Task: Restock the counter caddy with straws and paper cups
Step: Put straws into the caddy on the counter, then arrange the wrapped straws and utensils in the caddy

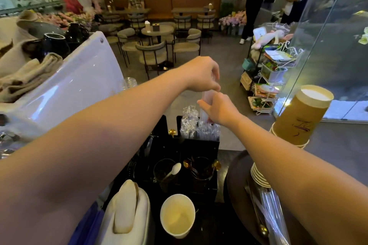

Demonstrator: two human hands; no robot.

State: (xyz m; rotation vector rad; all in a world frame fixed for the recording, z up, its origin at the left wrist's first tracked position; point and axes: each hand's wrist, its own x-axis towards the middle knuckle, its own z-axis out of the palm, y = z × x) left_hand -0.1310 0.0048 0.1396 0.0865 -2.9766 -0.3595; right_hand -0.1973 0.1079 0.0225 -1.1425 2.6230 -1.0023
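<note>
Nearest us, an open white paper cup [177, 216] is standing on the dark counter. Beyond it, the black multi-compartment counter caddy [201, 146] is holding spoons and clear-wrapped straws [209, 132]. Above its far compartment we are holding a bundle of clear plastic-wrapped straws [204, 103] upright, long axis vertical, directly over that slot. Our right hand [218, 110] is clenching the bundle low down; our left hand [201, 74] is pinching its top. To the right, a stack of tan paper cups [300, 117] is leaning, bearing a dark handwritten-style mark we cannot read. We are judging the next move as straight down.
</note>
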